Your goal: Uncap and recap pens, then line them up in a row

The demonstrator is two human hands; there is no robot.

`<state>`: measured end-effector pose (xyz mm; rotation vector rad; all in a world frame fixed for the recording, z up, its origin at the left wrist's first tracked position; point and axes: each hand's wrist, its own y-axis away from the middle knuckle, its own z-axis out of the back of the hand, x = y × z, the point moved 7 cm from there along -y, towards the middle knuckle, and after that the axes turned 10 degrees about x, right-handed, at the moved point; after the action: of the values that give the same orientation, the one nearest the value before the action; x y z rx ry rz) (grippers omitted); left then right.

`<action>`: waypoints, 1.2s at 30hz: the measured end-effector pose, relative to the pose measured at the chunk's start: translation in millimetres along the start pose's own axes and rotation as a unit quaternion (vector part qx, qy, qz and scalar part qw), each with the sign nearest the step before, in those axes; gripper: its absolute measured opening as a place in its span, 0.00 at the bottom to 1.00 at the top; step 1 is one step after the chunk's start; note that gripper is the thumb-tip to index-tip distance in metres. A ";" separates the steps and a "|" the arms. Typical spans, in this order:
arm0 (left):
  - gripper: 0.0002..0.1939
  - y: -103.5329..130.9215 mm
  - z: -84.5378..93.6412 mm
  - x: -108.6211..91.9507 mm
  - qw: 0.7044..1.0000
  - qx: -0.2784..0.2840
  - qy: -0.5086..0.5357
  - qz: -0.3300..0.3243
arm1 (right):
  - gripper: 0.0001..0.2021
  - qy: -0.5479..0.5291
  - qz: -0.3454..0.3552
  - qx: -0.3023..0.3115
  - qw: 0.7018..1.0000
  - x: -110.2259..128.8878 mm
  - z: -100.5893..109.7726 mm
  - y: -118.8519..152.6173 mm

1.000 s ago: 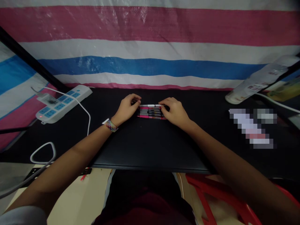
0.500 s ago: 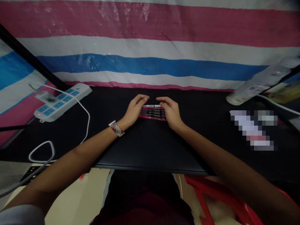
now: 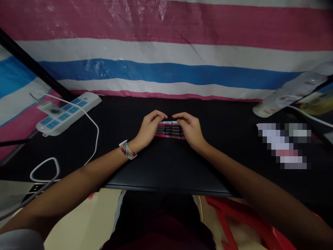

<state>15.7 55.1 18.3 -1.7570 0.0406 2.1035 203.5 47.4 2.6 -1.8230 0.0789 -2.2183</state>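
Note:
Several pens (image 3: 168, 131) lie side by side on the black table, pointing left and right. Pink or red ones are at the near and far sides, dark ones sit in the middle, and a white one lies farthest from me. My left hand (image 3: 148, 129) curls around their left ends, thumb and fingers bent toward the far side. Around the right ends curves my right hand (image 3: 191, 131) in the same way. A small gap separates the fingertips of the two hands. Both palms hide the pens' tips. A colourful woven watch band (image 3: 127, 149) circles my left wrist.
A white power strip (image 3: 68, 114) with a plugged-in charger and white cable (image 3: 96, 135) is at left. At right, a clear bottle (image 3: 283, 95) leans near a blurred-out item (image 3: 282, 146). Striped sheeting (image 3: 166, 73) hangs behind the black table (image 3: 166, 166); a red stool (image 3: 226, 222) stands below.
Both hands and the pens between them have shifted slightly toward me. The fingers have bent a little more around the far side. The view has tilted slightly.

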 end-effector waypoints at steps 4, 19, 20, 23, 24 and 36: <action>0.07 -2.7 6.4 2.0 0.997 -0.033 -0.060 -0.024 | 0.10 0.086 0.038 -0.012 0.996 11.0 2.4 2.8; 0.09 -14.8 22.9 8.5 0.997 -0.041 -0.066 -0.021 | 0.07 0.288 0.357 0.182 0.870 69.2 -45.8 45.9; 0.10 -15.0 23.1 8.8 0.997 -0.042 -0.068 -0.020 | 0.05 0.309 0.364 0.190 0.858 69.8 -47.1 47.2; 0.10 -15.3 22.7 8.8 0.996 -0.041 -0.071 -0.024 | 0.05 0.369 0.380 0.221 0.819 67.8 -52.0 50.5; 0.09 -15.1 22.4 8.2 0.996 -0.040 -0.071 -0.027 | 0.06 0.380 0.382 0.229 0.810 66.3 -53.0 50.9; 0.16 -2.0 14.7 -28.0 0.984 0.043 -0.066 -0.162 | 0.09 0.205 0.321 0.124 0.916 71.6 -11.6 28.7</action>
<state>6.1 53.1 48.5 -1.4592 -0.1764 1.9427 184.9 1.2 62.6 -0.9779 0.3966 -1.9631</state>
